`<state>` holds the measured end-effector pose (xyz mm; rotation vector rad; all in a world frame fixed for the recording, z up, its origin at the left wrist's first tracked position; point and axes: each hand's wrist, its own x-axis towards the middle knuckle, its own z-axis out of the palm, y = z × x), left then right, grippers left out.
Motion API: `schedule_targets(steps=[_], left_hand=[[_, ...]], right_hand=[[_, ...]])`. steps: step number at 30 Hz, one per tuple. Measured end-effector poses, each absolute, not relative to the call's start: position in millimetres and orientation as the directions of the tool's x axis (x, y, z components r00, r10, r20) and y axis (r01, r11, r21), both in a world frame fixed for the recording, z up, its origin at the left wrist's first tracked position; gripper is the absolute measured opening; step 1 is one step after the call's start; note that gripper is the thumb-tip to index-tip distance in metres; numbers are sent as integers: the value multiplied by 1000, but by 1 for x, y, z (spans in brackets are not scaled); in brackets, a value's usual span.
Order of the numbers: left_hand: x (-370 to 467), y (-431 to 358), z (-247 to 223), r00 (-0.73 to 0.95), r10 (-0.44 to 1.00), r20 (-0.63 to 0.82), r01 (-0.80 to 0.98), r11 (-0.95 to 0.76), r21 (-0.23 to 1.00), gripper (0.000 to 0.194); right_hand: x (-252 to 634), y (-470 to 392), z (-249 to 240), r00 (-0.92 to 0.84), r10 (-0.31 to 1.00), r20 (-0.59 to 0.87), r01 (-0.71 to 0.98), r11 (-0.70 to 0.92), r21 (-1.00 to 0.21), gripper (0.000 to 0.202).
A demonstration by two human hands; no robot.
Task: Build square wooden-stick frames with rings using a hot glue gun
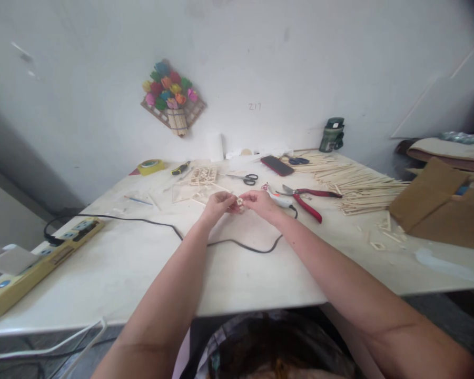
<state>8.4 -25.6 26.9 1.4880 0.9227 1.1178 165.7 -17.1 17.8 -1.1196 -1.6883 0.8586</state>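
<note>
A small pale wooden piece (pixel 239 201) is pinched between both hands above the middle of the white table (pixel 158 284). My left hand (pixel 221 204) grips it from the left with closed fingers. From the right, the fingertips of my right hand (pixel 258 202) close on the same piece. Just beyond my right hand lies a white glue gun (pixel 280 201), partly hidden, with its black cord (pixel 245 246) running across the table below the hands. Behind my left hand rests a small lattice of wooden sticks (pixel 203 175).
Red-handled pliers (pixel 308 195), scissors (pixel 248 179), a phone (pixel 277 165) and many thin sticks (pixel 359 184) lie right and behind. A cardboard box (pixel 438 200) stands far right, a power strip (pixel 59 252) lies left, and yellow tape (pixel 150 167) sits at the back.
</note>
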Motion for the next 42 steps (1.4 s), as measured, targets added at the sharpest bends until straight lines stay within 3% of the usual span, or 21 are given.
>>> schedule_targets(steps=[4, 12, 20, 26, 29, 35, 42], left_hand=[[9, -25, 26, 270, 948, 169, -24, -169, 985, 26], [4, -22, 22, 348, 931, 107, 8, -117, 993, 31], [4, -19, 19, 328, 938, 114, -27, -111, 993, 30], [5, -20, 21, 314, 939, 138, -113, -108, 988, 30], [5, -21, 22, 321, 938, 131, -135, -91, 987, 31], [5, -21, 21, 369, 924, 99, -199, -26, 980, 30], [6, -21, 20, 402, 913, 72, -258, 37, 966, 25]], right_hand=[[166, -21, 22, -163, 943, 290, 291, 327, -899, 17], [169, -19, 19, -144, 960, 240, 71, 252, -965, 20], [169, -22, 20, -191, 952, 238, 55, 252, -966, 21], [173, -18, 17, -166, 944, 284, 32, 293, -956, 35], [172, -19, 19, -158, 909, 386, 140, 407, -902, 35], [169, -22, 20, -193, 757, 624, 360, 646, -673, 23], [171, -20, 17, -247, 676, 694, 404, 723, -561, 15]])
